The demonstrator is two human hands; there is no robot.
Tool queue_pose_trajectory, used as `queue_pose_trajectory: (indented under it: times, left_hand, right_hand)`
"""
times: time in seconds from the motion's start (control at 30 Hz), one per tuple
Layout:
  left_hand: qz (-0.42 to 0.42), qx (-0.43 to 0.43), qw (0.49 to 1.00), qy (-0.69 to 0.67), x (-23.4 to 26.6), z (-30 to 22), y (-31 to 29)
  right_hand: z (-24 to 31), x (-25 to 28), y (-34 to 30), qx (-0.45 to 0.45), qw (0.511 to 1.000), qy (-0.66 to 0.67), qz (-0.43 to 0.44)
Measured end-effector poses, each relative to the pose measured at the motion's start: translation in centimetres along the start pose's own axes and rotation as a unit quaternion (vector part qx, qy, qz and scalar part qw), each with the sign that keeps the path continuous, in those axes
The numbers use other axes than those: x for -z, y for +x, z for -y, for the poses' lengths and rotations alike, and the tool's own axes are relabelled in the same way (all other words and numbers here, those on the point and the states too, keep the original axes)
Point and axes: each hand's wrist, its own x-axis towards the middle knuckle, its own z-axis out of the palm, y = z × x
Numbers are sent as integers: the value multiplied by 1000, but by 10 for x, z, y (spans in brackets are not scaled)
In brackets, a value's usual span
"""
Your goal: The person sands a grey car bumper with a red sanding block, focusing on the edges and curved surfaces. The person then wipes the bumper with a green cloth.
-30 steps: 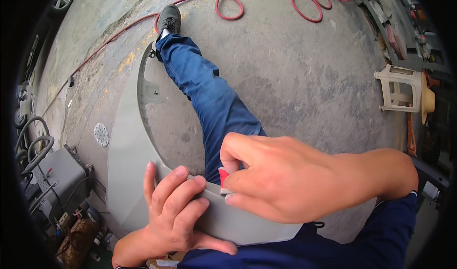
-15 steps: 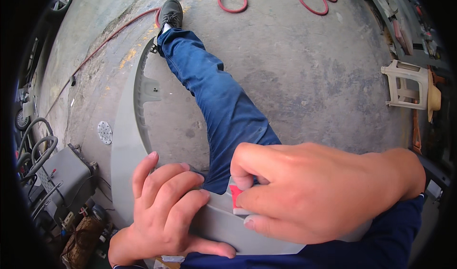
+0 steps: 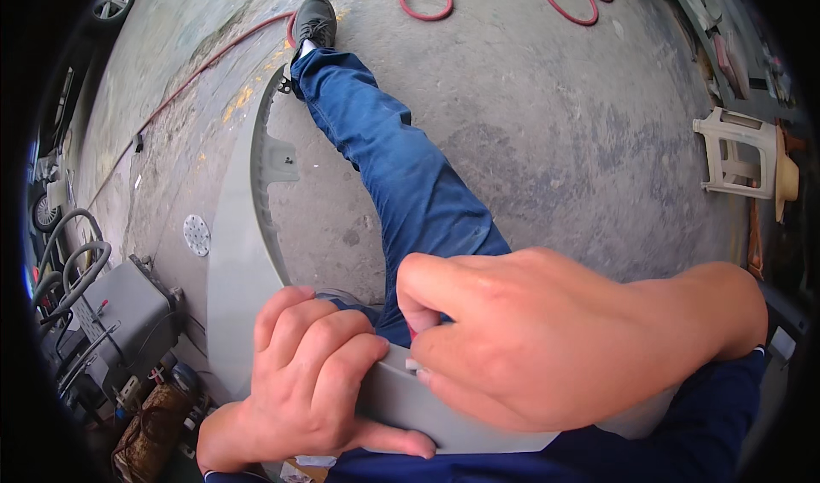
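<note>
Both hands grip the grey bumper panel (image 3: 235, 261), left fingers (image 3: 316, 346) and right fingers (image 3: 436, 312) clamped on its edge.

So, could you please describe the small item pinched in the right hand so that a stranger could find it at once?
Start at the long grey curved panel lying across the concrete floor. At its near end, the left hand grips the edge and the right hand presses on it. Between the right fingers peeks a small red piece, the only red thing there.

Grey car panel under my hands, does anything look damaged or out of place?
No crack or dent shows on the grey panel. A red hose loops loosely across the concrete floor near the shoe.
</note>
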Motion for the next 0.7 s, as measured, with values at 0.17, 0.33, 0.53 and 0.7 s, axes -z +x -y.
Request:
queue_pose_trajectory:
  times: [0.17, 0.33, 0.53, 0.7]
  left_hand:
    - [-3, 0, 1000, -15, -3, 1, -2]
    - [-23, 9, 1000, -16, -7, 0, -2]
    - [-22, 5, 999, -28, -8, 2, -6]
    - [-42, 5, 999, -30, -10, 3, -4]
  right_hand:
    - [-1, 2, -1, -20, 999, 23, 44]
    - [-1, 6, 9, -25, 998, -5, 56]
    - [13, 26, -5, -48, 992, 8, 115]
    - [15, 24, 3, -44, 999, -12, 14]
